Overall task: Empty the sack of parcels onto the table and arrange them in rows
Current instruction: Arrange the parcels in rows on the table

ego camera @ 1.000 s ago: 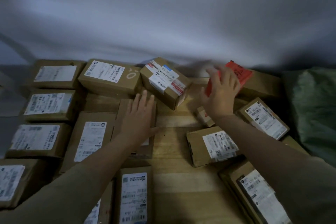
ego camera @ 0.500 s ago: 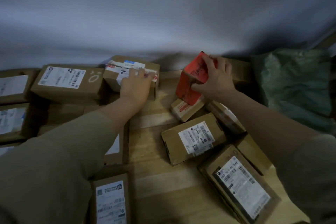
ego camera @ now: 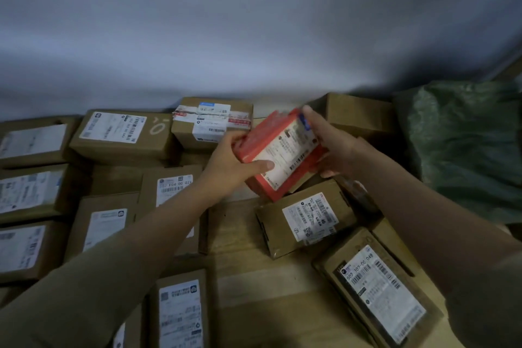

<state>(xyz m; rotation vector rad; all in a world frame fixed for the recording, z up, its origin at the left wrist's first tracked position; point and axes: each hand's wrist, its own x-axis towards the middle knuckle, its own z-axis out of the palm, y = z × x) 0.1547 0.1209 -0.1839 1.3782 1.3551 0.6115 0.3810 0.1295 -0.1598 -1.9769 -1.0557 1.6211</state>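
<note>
A red parcel with a white label facing up is held above the wooden table, tilted. My left hand grips its near left end and my right hand grips its far right end. Brown cardboard parcels lie in rows on the left, among them a long box and a taped box against the wall. Loose brown parcels lie at angles on the right: one just below the red parcel, another near the front. The green sack slumps at the far right.
A pale wall runs right behind the back row. Another brown box stands at the back between the red parcel and the sack. Bare wood shows in the middle front of the table.
My left hand left the taped box and took hold of the red parcel. Both hands turned the red parcel so its white label faces up. The view shifted slightly right.
</note>
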